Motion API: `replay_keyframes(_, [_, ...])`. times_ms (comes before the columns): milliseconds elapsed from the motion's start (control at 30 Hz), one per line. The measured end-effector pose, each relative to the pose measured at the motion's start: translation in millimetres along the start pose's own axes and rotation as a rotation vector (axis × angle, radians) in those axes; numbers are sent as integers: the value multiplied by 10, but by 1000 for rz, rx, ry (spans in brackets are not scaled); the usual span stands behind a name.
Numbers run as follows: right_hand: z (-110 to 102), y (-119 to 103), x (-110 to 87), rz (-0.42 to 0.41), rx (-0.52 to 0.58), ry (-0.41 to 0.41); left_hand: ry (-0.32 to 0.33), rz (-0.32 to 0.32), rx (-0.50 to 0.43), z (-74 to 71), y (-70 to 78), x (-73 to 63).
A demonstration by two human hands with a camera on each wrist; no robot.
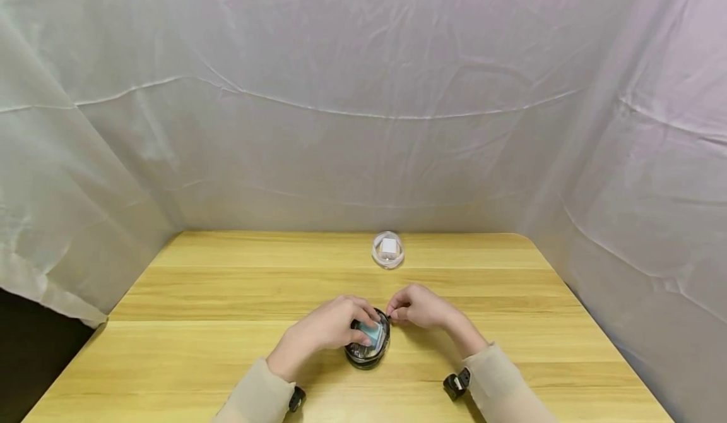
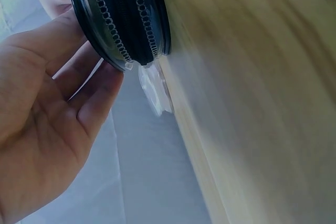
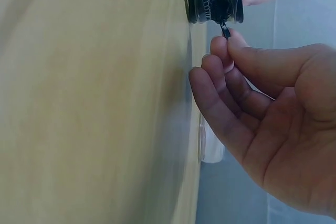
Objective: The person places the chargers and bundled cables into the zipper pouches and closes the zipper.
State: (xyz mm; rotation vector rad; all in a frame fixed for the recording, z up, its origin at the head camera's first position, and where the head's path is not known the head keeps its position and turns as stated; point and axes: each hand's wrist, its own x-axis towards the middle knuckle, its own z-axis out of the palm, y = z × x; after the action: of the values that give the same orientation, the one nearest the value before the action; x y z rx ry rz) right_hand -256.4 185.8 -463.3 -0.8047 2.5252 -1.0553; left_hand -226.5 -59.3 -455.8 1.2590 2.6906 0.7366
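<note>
A small round zippered case [image 1: 368,358] with black edging and a see-through top sits on the wooden table; something light blue [image 1: 372,333] shows at its top. My left hand [image 1: 329,327] holds the case from the left, thumb at the near side and fingers over the far side. On the case's right, my right hand [image 1: 421,307] pinches the black zipper pull [image 3: 226,31] between thumb and index finger. The zipper band [image 2: 118,14] runs round the case's side in the left wrist view. The right hand's other fingers are loosely curled below the pull.
A coiled white cable [image 1: 377,259] with a white square charger [image 1: 389,247] in its middle lies near the table's back edge. Pale fabric curtains [image 1: 363,158] stand behind and along both sides of the wooden table [image 1: 227,297].
</note>
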Motion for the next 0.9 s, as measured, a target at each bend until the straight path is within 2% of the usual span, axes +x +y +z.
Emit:
replay_keyframes(267, [-28, 4, -20, -8, 28, -31, 2, -28, -14, 5, 15, 4])
replay_keyframes(533, [-65, 12, -49, -8, 41, -104, 0, -62, -33, -2, 41, 2])
replay_keyframes(900, [-80, 20, -55, -10, 48, -128, 13, -76, -15, 4, 56, -1])
